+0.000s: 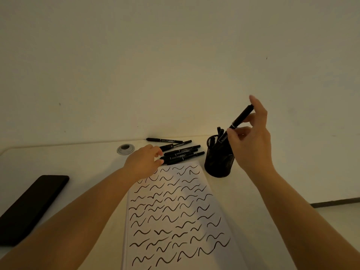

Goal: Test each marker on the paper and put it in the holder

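A white paper pad point(175, 211) covered in black squiggles lies in front of me. Beyond its far edge lies a pile of several black markers point(181, 151). My left hand point(144, 162) reaches to the near end of that pile, and its fingertips pinch the end of one marker. A black mesh holder point(218, 160) stands right of the pad with a few markers in it. My right hand point(251, 133) holds a black marker point(238, 120) tilted above the holder, its lower end at the rim.
A dark phone point(31, 207) lies flat at the left of the table. A round cable grommet point(125, 149) sits near the wall behind my left hand. The wall stands close behind the table. The table's right edge runs past my right forearm.
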A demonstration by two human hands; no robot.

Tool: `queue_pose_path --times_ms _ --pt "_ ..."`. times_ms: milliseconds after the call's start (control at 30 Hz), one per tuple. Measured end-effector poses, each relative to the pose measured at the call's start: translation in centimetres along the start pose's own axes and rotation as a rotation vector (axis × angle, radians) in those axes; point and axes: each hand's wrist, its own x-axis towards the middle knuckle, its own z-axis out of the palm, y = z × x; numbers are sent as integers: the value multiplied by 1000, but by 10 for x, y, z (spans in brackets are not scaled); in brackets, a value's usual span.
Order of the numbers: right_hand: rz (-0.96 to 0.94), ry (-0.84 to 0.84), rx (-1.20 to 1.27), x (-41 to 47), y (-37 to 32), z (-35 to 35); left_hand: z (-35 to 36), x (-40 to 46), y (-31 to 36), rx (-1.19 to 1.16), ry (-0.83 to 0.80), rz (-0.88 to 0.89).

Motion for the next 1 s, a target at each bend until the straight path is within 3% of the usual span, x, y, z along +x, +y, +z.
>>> queue_pose_path --times_ms 200,667,1000 --pt "-23 -7 -77 2 13 15 12 16 -7 159 -48 13" --pt "-41 -64 -212 -4 33 38 22 24 -7 65 -81 -62" --pt "-160 -182 -662 -2 34 46 29 27 -10 66 -58 -90"
